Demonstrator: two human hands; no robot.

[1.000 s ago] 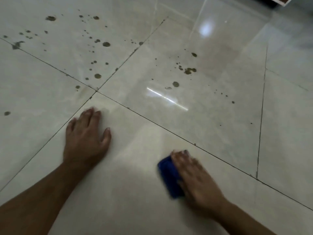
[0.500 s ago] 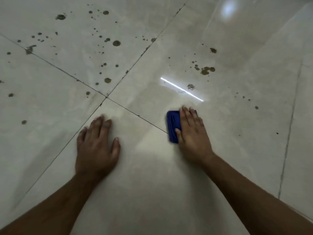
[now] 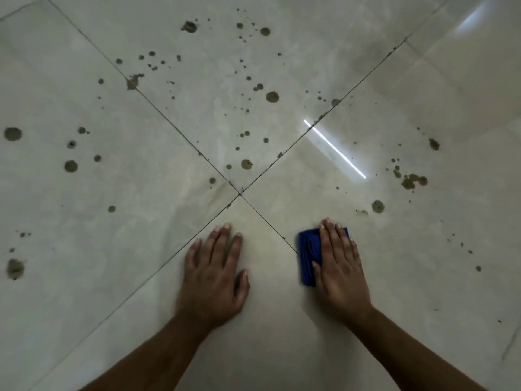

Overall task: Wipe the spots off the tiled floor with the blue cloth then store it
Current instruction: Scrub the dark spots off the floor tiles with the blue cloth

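Observation:
A folded blue cloth lies flat on the pale tiled floor, just right of a grout line. My right hand presses down on it, palm flat, fingers pointing away from me; the cloth shows only at the hand's left side and fingertips. My left hand rests flat on the bare tile to the left, fingers apart, holding nothing. Brown spots are scattered over the tiles ahead. One round spot and a faint smear lie just beyond the cloth, to its right.
Four large glossy tiles meet at a grout cross right ahead of my hands. Bigger blotches sit at the far left and at the right. A bright streak of reflected light crosses the right tile.
My right hand slid the cloth forward over the tile from near me toward the spots. The view tilted down and forward, bringing more spotted floor into sight. My left hand stayed planted.

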